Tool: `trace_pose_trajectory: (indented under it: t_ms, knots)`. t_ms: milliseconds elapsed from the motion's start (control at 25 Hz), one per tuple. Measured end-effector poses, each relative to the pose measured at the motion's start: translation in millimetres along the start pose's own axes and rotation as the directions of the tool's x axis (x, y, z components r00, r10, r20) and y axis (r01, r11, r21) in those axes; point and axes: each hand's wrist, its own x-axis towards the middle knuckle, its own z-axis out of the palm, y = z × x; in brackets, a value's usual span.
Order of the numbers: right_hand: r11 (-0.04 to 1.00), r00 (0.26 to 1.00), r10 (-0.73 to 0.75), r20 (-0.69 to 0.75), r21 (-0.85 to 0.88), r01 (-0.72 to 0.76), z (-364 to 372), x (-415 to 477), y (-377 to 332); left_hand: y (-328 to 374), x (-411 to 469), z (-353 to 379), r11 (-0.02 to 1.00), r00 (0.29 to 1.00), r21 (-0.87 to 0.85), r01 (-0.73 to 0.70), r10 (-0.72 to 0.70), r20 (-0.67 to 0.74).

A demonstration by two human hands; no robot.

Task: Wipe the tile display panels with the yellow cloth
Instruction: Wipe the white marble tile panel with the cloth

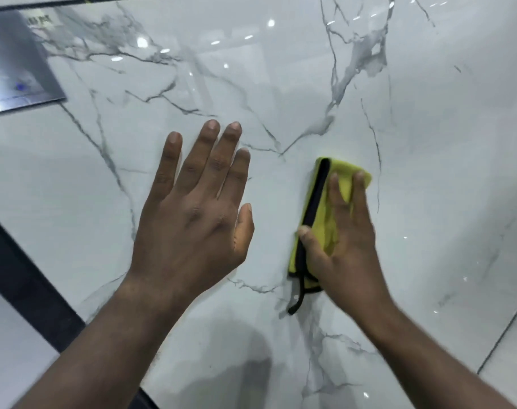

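A glossy white tile panel [281, 84] with grey marble veins fills most of the view. My left hand [196, 211] lies flat against it with straight, spread fingers, left of centre. To its right, my right hand [344, 240] presses a folded yellow cloth [319, 211] with black edging onto the panel, fingers straight on top and the thumb on the cloth's black edge. A black loop hangs from the cloth's lower end. The right hand is slightly blurred.
A grey label sheet [15, 66] is stuck on the panel at the upper left. A black frame strip [21, 276] runs along the panel's lower left edge. A dark joint line [499, 340] separates another white tile at the lower right.
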Motion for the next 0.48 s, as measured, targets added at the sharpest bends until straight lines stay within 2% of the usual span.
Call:
trace_pose_trajectory:
  t_ms: [80,160,320,400,480]
  knots:
    - [0.993,0.991,-0.117,0.067,-0.004,0.118,-2,4,-7,7,22,6,0.999,0.999,0.003,-0.039,0.039,-0.009]
    - [0.977,0.978,-0.203,0.051,-0.052,0.206,-18,44,3,16,44,14,0.999,0.999,-0.002,-0.049,0.049,-0.012]
    - [0.999,0.991,0.031,-0.127,0.046,-0.026,-42,76,54,44,67,32,0.998,0.998,0.004,-0.07,0.07,0.008]
    - [0.998,0.993,0.056,-0.099,0.045,-0.052,-32,49,64,57,77,41,0.996,0.995,0.018,-0.091,0.091,0.031]
    - [0.998,0.999,0.008,-0.032,0.057,-0.006,-30,41,62,65,86,49,0.994,0.994,0.029,-0.103,0.102,0.045]
